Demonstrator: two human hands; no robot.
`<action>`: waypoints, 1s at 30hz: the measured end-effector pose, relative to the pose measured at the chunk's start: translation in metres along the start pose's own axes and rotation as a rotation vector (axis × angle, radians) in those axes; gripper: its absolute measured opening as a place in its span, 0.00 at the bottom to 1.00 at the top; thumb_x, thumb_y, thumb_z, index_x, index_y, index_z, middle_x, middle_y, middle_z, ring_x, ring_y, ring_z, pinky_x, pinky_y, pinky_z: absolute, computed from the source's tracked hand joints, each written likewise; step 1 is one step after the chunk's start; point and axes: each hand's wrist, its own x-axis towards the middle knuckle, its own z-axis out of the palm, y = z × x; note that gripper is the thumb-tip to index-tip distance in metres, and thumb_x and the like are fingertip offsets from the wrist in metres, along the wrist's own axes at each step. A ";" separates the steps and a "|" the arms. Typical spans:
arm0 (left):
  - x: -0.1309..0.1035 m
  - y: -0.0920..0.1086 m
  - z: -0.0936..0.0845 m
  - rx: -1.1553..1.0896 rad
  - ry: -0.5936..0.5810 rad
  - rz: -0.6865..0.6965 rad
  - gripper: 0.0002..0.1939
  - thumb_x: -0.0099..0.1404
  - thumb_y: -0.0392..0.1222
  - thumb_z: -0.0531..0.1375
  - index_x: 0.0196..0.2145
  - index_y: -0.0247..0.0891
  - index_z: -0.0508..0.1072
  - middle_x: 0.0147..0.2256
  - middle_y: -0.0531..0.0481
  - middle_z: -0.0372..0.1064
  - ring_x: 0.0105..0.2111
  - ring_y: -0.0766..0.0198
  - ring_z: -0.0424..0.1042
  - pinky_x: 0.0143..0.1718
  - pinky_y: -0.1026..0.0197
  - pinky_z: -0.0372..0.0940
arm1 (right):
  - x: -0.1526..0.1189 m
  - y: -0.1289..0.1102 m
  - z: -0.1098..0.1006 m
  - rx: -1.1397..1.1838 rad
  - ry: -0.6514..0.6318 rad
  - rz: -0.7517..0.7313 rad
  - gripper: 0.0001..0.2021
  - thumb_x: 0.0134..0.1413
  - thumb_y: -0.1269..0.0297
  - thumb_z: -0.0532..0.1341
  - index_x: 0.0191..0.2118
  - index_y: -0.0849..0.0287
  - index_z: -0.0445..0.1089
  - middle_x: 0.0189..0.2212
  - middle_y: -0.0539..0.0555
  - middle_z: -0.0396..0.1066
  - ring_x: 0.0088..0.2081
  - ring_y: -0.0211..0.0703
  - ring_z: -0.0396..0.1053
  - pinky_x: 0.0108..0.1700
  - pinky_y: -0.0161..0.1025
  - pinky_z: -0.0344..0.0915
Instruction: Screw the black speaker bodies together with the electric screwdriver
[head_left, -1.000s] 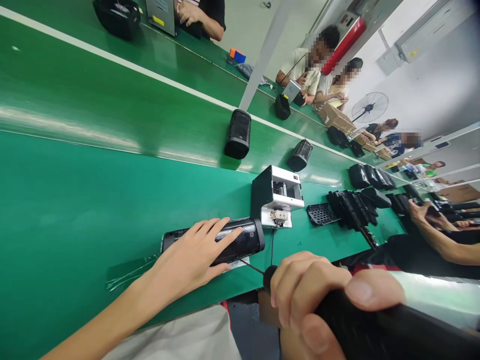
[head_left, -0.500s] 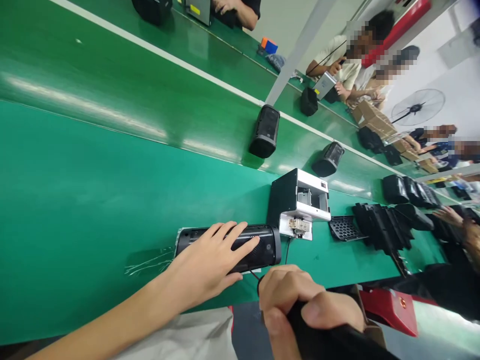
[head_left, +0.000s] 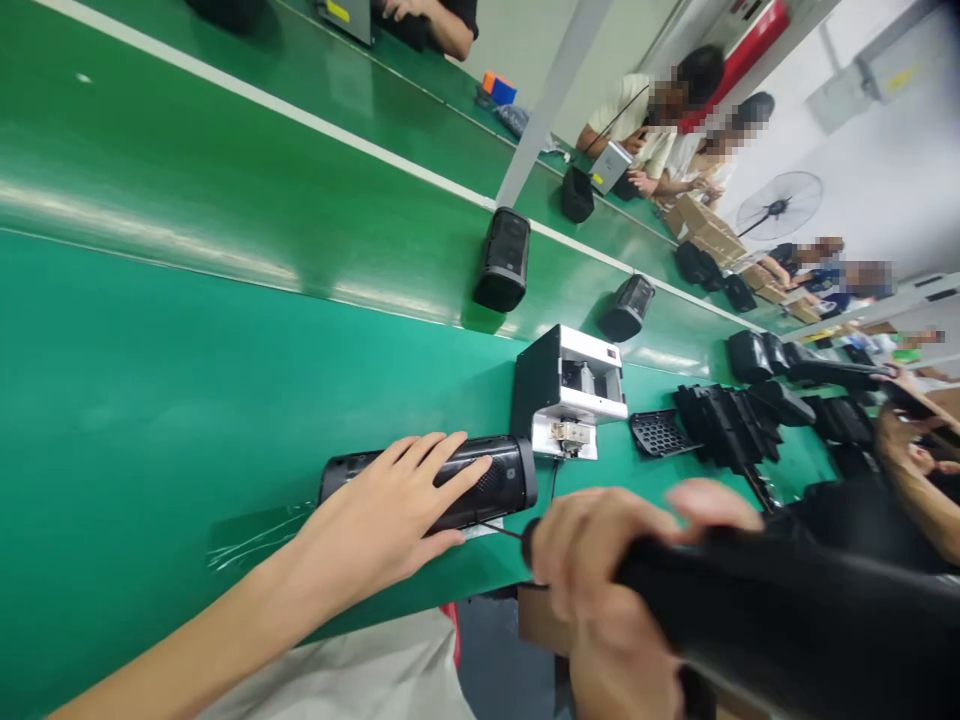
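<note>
With its rear end swung rightward since the earlier frame, the black handheld tool [head_left: 787, 610] is clasped in the right hand [head_left: 604, 560]. Left of that grip, the black speaker [head_left: 510, 478] lies beneath the spread, unclenched left hand [head_left: 386, 505].

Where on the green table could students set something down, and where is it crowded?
The widest bare patch of the green table lies between the shiny strip, the machine and the speaker under the left hand. A smaller patch shows between the grille and the right hand, which grips a black object. Crowded: right of the grille, where black parts lie heaped.
</note>
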 end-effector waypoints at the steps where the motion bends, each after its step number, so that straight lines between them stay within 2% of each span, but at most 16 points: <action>1: 0.000 -0.002 0.002 0.014 0.025 0.006 0.36 0.82 0.61 0.66 0.80 0.50 0.67 0.76 0.35 0.68 0.69 0.34 0.75 0.67 0.38 0.67 | 0.009 -0.007 -0.007 0.028 0.093 -0.040 0.20 0.75 0.58 0.72 0.64 0.38 0.68 0.25 0.38 0.69 0.18 0.37 0.63 0.22 0.39 0.68; 3: 0.000 -0.006 0.006 0.046 0.086 0.028 0.31 0.87 0.60 0.58 0.79 0.49 0.69 0.76 0.36 0.69 0.68 0.35 0.75 0.65 0.38 0.69 | 0.031 -0.015 -0.026 0.044 0.315 -0.154 0.15 0.71 0.60 0.75 0.57 0.45 0.73 0.23 0.37 0.67 0.17 0.33 0.59 0.22 0.37 0.68; 5: 0.002 -0.008 0.008 0.071 0.144 0.059 0.26 0.90 0.54 0.51 0.75 0.46 0.74 0.73 0.38 0.73 0.66 0.39 0.78 0.61 0.40 0.73 | 0.056 -0.012 -0.047 -0.021 0.490 -0.224 0.10 0.65 0.66 0.75 0.46 0.52 0.75 0.21 0.37 0.64 0.16 0.31 0.57 0.21 0.34 0.65; 6: 0.003 -0.009 0.008 0.080 0.167 0.075 0.25 0.90 0.49 0.49 0.73 0.45 0.76 0.72 0.38 0.75 0.64 0.41 0.79 0.60 0.42 0.74 | 0.067 -0.006 -0.057 -0.066 0.509 -0.232 0.10 0.63 0.68 0.74 0.45 0.52 0.74 0.21 0.37 0.63 0.16 0.32 0.57 0.21 0.33 0.63; 9: 0.005 -0.013 0.007 0.100 0.208 0.093 0.28 0.86 0.35 0.47 0.70 0.44 0.79 0.68 0.39 0.78 0.62 0.44 0.81 0.56 0.44 0.76 | 0.093 0.022 -0.075 -0.122 0.542 -0.229 0.17 0.62 0.68 0.72 0.53 0.50 0.71 0.20 0.35 0.65 0.16 0.35 0.59 0.22 0.34 0.64; 13: 0.004 -0.017 0.008 0.060 0.192 0.076 0.30 0.82 0.32 0.49 0.72 0.46 0.78 0.69 0.42 0.78 0.61 0.46 0.81 0.55 0.45 0.78 | 0.100 0.053 -0.080 -0.138 0.536 -0.174 0.19 0.60 0.65 0.75 0.50 0.50 0.68 0.21 0.34 0.66 0.16 0.34 0.61 0.22 0.35 0.64; 15: 0.003 -0.019 0.009 0.010 0.172 0.066 0.30 0.82 0.31 0.49 0.72 0.47 0.78 0.70 0.43 0.77 0.61 0.47 0.82 0.56 0.45 0.79 | 0.095 0.057 -0.081 -0.132 0.509 -0.132 0.19 0.59 0.65 0.75 0.50 0.50 0.67 0.21 0.34 0.66 0.16 0.34 0.61 0.22 0.34 0.65; 18: 0.003 -0.020 0.010 -0.056 0.142 0.039 0.30 0.83 0.31 0.49 0.72 0.47 0.78 0.71 0.45 0.77 0.63 0.48 0.81 0.60 0.45 0.79 | 0.077 0.047 -0.080 -0.104 0.429 -0.013 0.20 0.59 0.65 0.76 0.51 0.50 0.69 0.20 0.35 0.65 0.15 0.34 0.60 0.21 0.34 0.65; 21: 0.006 -0.021 0.008 -0.102 0.126 0.011 0.26 0.87 0.36 0.49 0.71 0.46 0.79 0.71 0.46 0.77 0.63 0.49 0.82 0.60 0.47 0.79 | 0.049 0.023 -0.071 -0.028 0.396 0.029 0.19 0.61 0.69 0.74 0.53 0.50 0.71 0.20 0.35 0.65 0.15 0.33 0.58 0.19 0.32 0.64; 24: 0.014 -0.023 -0.002 -0.146 0.074 -0.001 0.25 0.90 0.46 0.48 0.69 0.49 0.80 0.70 0.47 0.78 0.59 0.49 0.84 0.59 0.47 0.79 | 0.021 -0.009 -0.053 0.082 0.329 -0.058 0.18 0.66 0.72 0.70 0.56 0.46 0.73 0.23 0.36 0.67 0.16 0.32 0.58 0.22 0.32 0.68; 27: 0.023 -0.029 -0.017 -0.161 -0.041 0.006 0.25 0.91 0.52 0.49 0.70 0.51 0.80 0.70 0.50 0.79 0.60 0.48 0.85 0.64 0.45 0.77 | 0.002 -0.037 -0.034 0.172 0.112 -0.104 0.12 0.76 0.65 0.70 0.59 0.43 0.74 0.24 0.36 0.69 0.17 0.32 0.62 0.24 0.35 0.71; 30: 0.028 -0.034 -0.028 -0.193 -0.132 -0.024 0.23 0.90 0.55 0.53 0.72 0.53 0.78 0.72 0.53 0.77 0.60 0.47 0.85 0.64 0.45 0.76 | -0.008 -0.048 -0.017 0.123 -0.103 0.050 0.11 0.76 0.59 0.72 0.55 0.40 0.72 0.26 0.38 0.77 0.21 0.39 0.73 0.29 0.42 0.78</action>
